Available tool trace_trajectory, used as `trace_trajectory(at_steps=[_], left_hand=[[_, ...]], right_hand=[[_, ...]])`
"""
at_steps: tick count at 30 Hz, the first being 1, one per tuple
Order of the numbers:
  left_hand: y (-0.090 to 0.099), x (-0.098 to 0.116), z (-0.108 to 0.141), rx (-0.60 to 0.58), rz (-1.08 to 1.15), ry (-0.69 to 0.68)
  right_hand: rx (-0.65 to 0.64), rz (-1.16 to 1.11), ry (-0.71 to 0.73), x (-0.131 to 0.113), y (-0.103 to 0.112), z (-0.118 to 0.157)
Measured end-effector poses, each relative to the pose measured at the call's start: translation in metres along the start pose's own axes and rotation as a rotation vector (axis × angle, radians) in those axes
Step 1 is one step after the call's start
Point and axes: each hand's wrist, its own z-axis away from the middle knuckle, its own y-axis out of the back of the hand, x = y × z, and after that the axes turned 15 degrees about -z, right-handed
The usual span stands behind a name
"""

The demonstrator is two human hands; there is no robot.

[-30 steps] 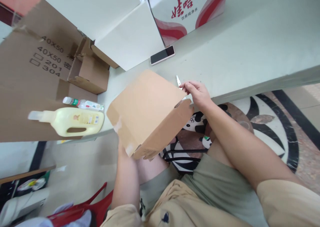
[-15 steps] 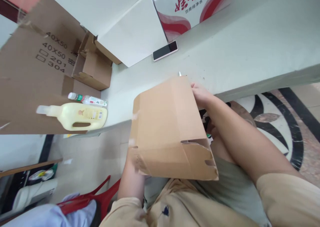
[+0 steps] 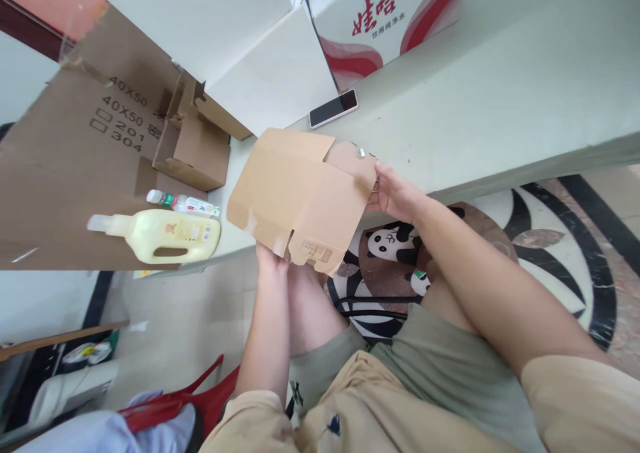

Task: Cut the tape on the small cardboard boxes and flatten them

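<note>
A brown cardboard box, partly folded with loose flaps, is held in the air over the table's front edge. From below, my left hand grips its near left edge; the fingers are mostly hidden under the cardboard. My right hand holds the right side by a flap, thumb on the edge and fingers behind. A small printed label shows on the near flap. A small white object shows by the box's far right corner.
A phone lies on the table before a red-and-white carton and white boxes. To the left are small brown boxes, a yellow jug, a bottle and a large carton. A red chair stands below left.
The cardboard box has moved away from my body and turned, so a flap at its far right and the printed label now show. Both hands still hold it.
</note>
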Motion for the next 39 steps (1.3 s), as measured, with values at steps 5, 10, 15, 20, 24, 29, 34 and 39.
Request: trace_trajectory(at_steps=[5, 10, 15, 20, 24, 29, 34, 39], left_hand=[[-0.022, 0.002, -0.010, -0.039, 0.133, 0.012], [-0.040, 0.012, -0.028, -0.084, 0.193, 0.009], [-0.068, 0.012, -0.072, 0.065, 0.156, 0.083], [-0.097, 0.002, -0.093, -0.035, 0.220, 0.165], [-0.104, -0.003, -0.095, -0.122, 0.235, 0.200], [-0.093, 0.003, -0.101, -0.218, 0.311, 0.103], [-0.070, 0.009, -0.109, -0.180, 0.327, 0.173], [-0.059, 0.019, -0.107, -0.208, 0.346, 0.237]], right_hand=[[0.120, 0.024, 0.079, 0.007, 0.004, -0.005], [0.275, 0.117, 0.340, 0.006, 0.010, -0.016], [0.291, 0.236, 0.458, 0.008, 0.008, -0.019], [0.265, 0.314, 0.403, 0.011, 0.009, -0.019], [0.383, 0.297, 0.489, 0.015, 0.015, -0.019], [0.477, 0.269, 0.489, 0.014, 0.006, -0.020], [0.586, 0.260, 0.366, 0.010, -0.016, -0.006], [0.803, 0.430, 0.553, -0.008, -0.010, 0.030]])
